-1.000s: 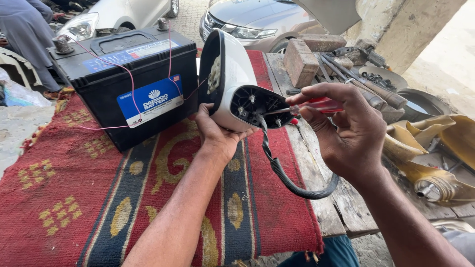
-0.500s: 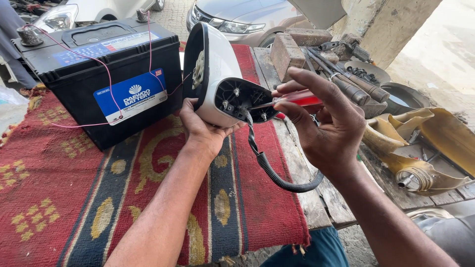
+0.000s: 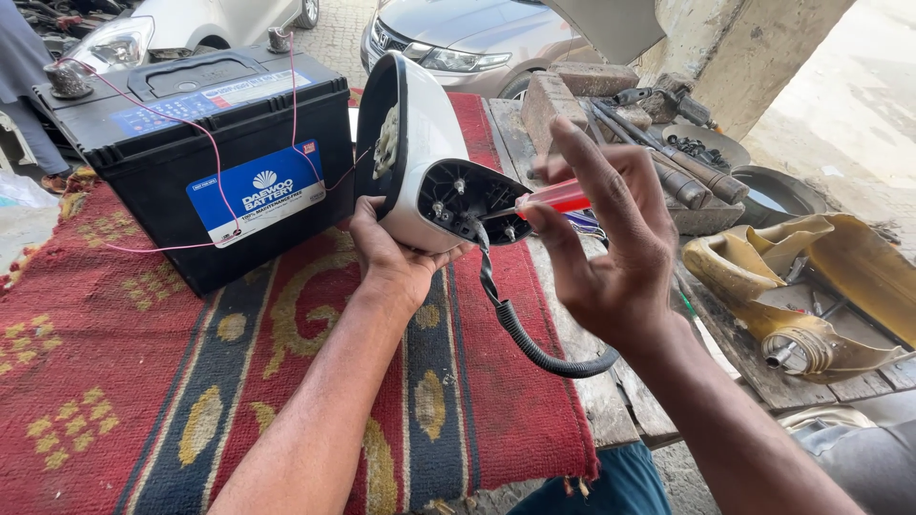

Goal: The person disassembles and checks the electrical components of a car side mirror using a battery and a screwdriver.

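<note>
A red patterned rug [image 3: 114, 381] covers the bench, with a black battery [image 3: 205, 153] at its far left trailing thin pink wires [image 3: 224, 191]. Your left hand [image 3: 386, 257] grips the white mirror [image 3: 425, 153] from below, base socket turned right; keep it braced steady above the rug. Your right hand [image 3: 611, 257] pinches a red-handled screwdriver [image 3: 553, 198], other fingers spread, so hold the tip square in the socket and clear of the dangling cable [image 3: 534, 343].
</note>
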